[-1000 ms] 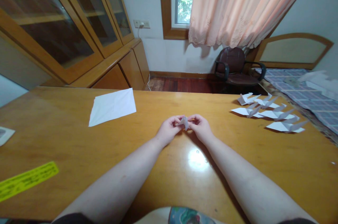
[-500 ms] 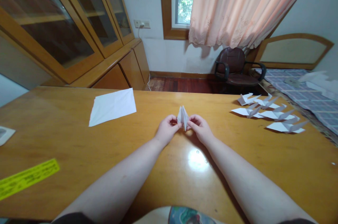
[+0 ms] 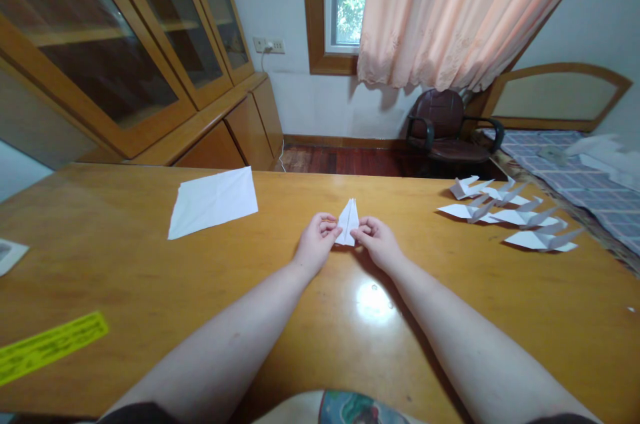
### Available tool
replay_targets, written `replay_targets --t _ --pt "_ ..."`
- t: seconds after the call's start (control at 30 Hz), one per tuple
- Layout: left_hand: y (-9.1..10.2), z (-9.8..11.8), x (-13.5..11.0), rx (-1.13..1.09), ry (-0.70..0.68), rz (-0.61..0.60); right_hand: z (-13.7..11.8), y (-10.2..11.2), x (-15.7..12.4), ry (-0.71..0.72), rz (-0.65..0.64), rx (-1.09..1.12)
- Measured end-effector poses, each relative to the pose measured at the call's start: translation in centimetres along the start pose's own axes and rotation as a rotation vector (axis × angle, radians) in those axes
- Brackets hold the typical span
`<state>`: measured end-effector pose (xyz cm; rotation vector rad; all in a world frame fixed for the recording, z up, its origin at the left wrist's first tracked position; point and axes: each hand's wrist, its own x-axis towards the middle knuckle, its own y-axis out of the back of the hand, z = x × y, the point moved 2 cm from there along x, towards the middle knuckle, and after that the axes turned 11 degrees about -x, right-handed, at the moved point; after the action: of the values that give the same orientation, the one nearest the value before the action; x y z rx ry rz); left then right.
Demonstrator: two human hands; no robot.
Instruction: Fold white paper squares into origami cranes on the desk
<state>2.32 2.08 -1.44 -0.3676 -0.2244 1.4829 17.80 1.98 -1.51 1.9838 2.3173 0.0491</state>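
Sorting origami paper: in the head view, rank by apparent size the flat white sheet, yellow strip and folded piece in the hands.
1. flat white sheet.
2. yellow strip; nearer the camera, so this order is unsure.
3. folded piece, smallest, between left hand and right hand.

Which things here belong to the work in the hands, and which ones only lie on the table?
In use: folded paper, pinched between left hand and right hand; likely also the white sheet and the row of folded paper figures.
Lying about: yellow strip; pale card at the far left.
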Motion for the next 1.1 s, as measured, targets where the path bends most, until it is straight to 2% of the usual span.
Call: replay_targets --t 0.33,0.7,0.93,1.1 --pt "0.0 -0.04 0.09 0.004 -0.03 -0.072 -0.25 0.07 0.01 -0.029 0.015 0.031" --pt "-0.2 -0.18 0.07 0.058 -0.021 -0.085 -0.11 0.01 0.03 -0.045 0.038 0.061" --pt "0.05 -0.31 0.12 0.048 -0.021 -0.072 -0.1 0.08 0.0 0.002 0.048 0.07" --pt "0.01 -0.59 0.16 0.017 0.062 -0.095 -0.21 0.12 -0.05 -0.005 0.038 0.048"
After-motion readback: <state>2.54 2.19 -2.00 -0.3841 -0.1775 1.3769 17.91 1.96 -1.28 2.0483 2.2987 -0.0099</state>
